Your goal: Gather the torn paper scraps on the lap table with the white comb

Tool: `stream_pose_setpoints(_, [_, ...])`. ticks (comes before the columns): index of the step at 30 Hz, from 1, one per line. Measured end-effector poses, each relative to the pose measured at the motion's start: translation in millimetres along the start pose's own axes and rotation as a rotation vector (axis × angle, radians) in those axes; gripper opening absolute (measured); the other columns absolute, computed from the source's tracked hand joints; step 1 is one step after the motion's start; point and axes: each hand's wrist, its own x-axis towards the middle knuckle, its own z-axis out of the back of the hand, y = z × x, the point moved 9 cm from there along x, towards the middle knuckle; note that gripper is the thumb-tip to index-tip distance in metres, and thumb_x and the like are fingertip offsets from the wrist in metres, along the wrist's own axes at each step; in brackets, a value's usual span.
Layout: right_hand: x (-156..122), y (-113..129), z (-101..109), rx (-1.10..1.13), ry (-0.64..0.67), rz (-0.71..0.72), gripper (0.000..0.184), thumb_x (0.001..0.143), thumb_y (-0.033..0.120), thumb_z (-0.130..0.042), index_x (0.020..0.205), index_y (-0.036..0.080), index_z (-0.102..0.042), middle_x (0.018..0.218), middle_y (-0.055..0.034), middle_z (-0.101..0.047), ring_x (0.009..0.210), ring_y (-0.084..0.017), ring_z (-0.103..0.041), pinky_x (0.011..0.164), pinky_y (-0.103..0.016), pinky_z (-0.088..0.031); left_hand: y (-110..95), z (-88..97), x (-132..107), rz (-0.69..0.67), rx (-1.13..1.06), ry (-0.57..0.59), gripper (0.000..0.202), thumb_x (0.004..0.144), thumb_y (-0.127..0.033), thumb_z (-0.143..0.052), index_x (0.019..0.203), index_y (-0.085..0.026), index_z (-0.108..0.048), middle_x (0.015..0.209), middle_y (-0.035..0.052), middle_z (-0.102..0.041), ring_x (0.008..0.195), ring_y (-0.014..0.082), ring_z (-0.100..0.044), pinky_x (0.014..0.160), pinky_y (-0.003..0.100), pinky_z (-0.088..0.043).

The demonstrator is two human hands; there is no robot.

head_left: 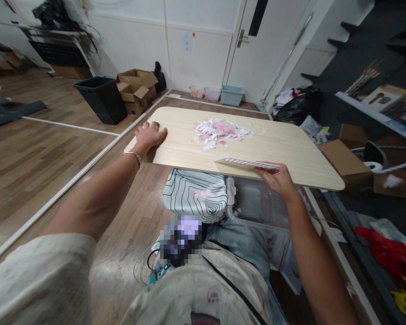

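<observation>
My left hand rests on the left end of a pale wooden tabletop, fingers apart and nothing held in them. Toward the near edge, my right hand is closed on a thin flat card with a striped edge, tilted low over the board. A loose heap of torn white paper scraps, with pink bits among them, lies on the tabletop beyond the card. The fingers under the card are partly hidden.
Below the near edge are a light cushion with black lines and a clear plastic bin. A black trash can and cardboard boxes stand at far left. An open carton sits at right.
</observation>
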Motion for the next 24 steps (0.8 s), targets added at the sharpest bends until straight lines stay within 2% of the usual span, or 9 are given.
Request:
stream_pose_setpoints(4, [0.1, -0.4, 0.7, 0.000, 0.005, 0.003, 0.051, 0.085, 0.069, -0.100, 0.100, 0.021, -0.097, 0.101, -0.0121, -0.093, 0.100, -0.039, -0.091, 0.093, -0.048, -0.076, -0.2, 0.5, -1.0, 0.002, 0.001, 0.006, 0.088, 0.103, -0.070, -0.040, 0.172, -0.020, -0.064, 0.178, 0.0287, -0.061, 0.161, 0.0584, -0.055, 0.132, 0.074, -0.044])
stream_pose_setpoints(14, [0.1, 2.1, 0.0, -0.011, 0.019, 0.014, 0.055, 0.086, 0.075, -0.098, 0.099, 0.021, -0.096, 0.101, -0.0119, -0.093, 0.100, -0.040, -0.091, 0.096, -0.050, -0.076, -0.4, 1.3, -1.7, 0.003, 0.012, 0.014, 0.093, 0.102, -0.073, -0.037, 0.173, -0.018, -0.063, 0.179, 0.0293, -0.059, 0.162, 0.0585, -0.055, 0.135, 0.072, -0.043])
stream_pose_setpoints(24, [-0.1, 1.6, -0.7, 0.004, 0.049, 0.032, 0.045, 0.089, 0.065, -0.098, 0.102, 0.022, -0.097, 0.104, -0.0121, -0.093, 0.102, -0.038, -0.091, 0.095, -0.046, -0.075, -1.1, 1.6, -1.5, 0.002, 0.008, 0.013, 0.092, 0.101, -0.072, -0.039, 0.172, -0.019, -0.065, 0.179, 0.0299, -0.060, 0.162, 0.0590, -0.055, 0.135, 0.075, -0.041])
